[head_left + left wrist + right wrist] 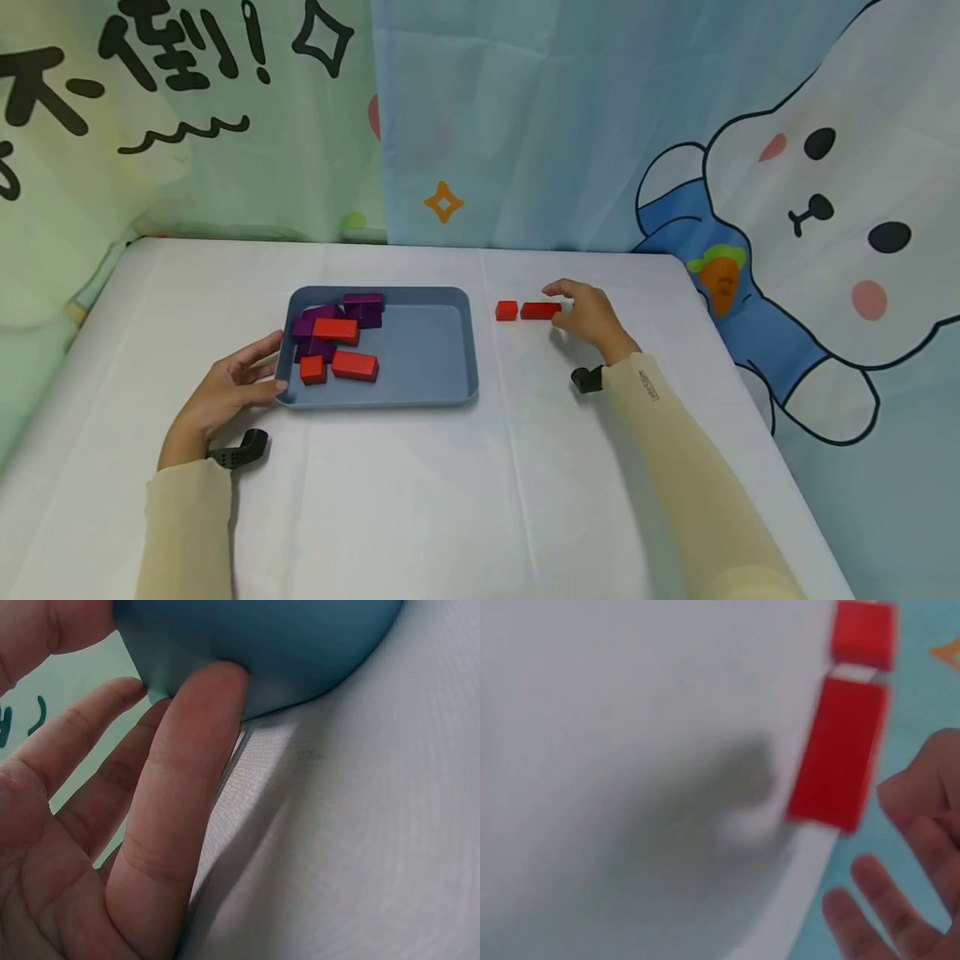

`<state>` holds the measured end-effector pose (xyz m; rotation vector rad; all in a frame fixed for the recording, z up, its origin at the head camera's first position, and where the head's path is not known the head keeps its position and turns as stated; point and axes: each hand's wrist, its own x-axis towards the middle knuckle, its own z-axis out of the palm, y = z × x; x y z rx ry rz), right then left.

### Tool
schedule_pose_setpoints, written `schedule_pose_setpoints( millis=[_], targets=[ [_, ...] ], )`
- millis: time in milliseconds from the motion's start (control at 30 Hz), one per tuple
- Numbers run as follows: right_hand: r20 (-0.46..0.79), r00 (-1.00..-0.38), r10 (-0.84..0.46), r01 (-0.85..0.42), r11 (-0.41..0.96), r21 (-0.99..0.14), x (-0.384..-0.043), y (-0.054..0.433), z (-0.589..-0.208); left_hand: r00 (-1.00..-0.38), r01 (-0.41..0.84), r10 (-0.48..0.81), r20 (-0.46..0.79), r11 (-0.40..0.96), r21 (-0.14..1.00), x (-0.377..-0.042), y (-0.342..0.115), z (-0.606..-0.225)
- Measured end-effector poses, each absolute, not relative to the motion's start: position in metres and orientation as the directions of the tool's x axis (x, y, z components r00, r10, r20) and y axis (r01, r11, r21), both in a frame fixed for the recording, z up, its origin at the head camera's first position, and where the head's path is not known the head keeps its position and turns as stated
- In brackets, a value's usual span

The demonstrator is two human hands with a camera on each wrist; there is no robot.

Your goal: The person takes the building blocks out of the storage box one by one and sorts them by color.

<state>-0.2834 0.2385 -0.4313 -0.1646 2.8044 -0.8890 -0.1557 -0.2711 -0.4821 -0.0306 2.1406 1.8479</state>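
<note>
A blue-grey tray [427,350] lies on the white table with purple blocks [363,308] and red blocks [355,366] in its left part. At the tray's left side is my left hand [238,385], thumb tip against the near corner and the other fingers spread along the wall. The left wrist view shows fingertips [217,682] resting on the outer wall of the tray [292,645]. My right hand [585,317] hovers at the right end of a long red block [540,311], holding nothing. In line with it, to the left, sits a small red block [506,311].
A white cloth covers the table [405,500]. Behind its back edge hangs a printed curtain [525,125] with a cartoon animal at the right. Black wrist straps [242,450] sit at both cuffs.
</note>
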Motion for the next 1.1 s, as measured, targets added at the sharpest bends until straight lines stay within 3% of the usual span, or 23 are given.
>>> schedule_pose_setpoints(
  millis=[267, 533, 733, 1100],
  targets=[
    [-0.055, -0.983, -0.173, -0.098, 0.762, -0.64, -0.26, 0.2, -0.41, -0.955, -0.211, 0.171, -0.242, 0.18, 0.961, -0.155, -0.272, -0.482],
    [0.039, -0.954, -0.296, -0.206, 0.558, -0.804, -0.237, 0.146, -0.416, -0.953, -0.219, 0.175, -0.249, 0.174, 0.96, -0.159, -0.272, -0.484],
    [0.013, -0.93, -0.367, -0.204, 0.486, -0.85, -0.221, 0.098, -0.425, -0.951, -0.224, 0.183, -0.249, 0.146, 0.963, -0.161, -0.271, -0.485],
    [-0.069, -0.914, -0.4, -0.145, 0.479, -0.866, -0.205, 0.031, -0.443, -0.954, -0.209, 0.188, -0.233, 0.141, 0.968, -0.161, -0.274, -0.484]
  ],
)
